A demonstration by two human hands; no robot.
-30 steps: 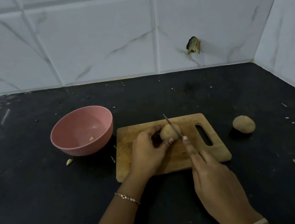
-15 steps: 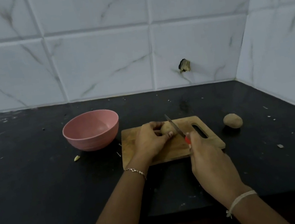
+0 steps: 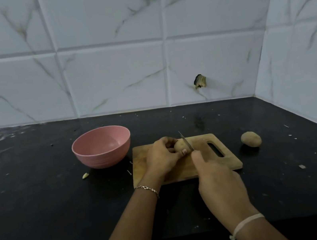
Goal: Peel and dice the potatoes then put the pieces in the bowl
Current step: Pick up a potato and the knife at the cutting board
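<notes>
Head view: left hand (image 3: 162, 156) curled round 1 potato (image 3: 180, 145) on cutting board (image 3: 228, 160), long axis seemingly left-right. Right hand (image 3: 218, 181) gripping knife (image 3: 186, 141), blade across potato's right end. 2nd potato (image 3: 250, 139) right of board, nearer right hand; bowl (image 3: 102, 151) left.

potato (image 3: 180, 145) in left grip (image 3: 163, 157), knife (image 3: 186, 142) against it

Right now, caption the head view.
Left hand holds potato on cutting board; right hand holds knife against it.
</notes>
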